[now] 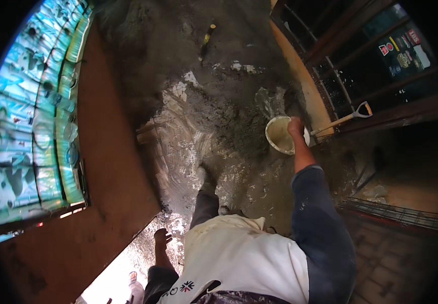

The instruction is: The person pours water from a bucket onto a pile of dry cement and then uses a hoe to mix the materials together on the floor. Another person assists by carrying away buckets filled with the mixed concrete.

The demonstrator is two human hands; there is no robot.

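Observation:
My right hand (295,127) grips the rim of a white bucket (269,137), its mouth tilted toward the wet mortar. Murky grey-brown liquid shows inside the bucket. Just beyond the rim, a splash of liquid (271,101) spreads over the dark heap of wet mortar (229,116). Down by my left side hangs my left hand (162,236), fingers apart and holding nothing. One of my feet (206,181) stands in the smeared grey mix.
A shovel (340,120) with a D-shaped grip leans behind the bucket near the window frame (335,83). Far ahead, a yellow-and-black handle (208,34) stands out of the mortar. A brown panel (112,137) flanks the left; metal mesh (396,213) lies at right.

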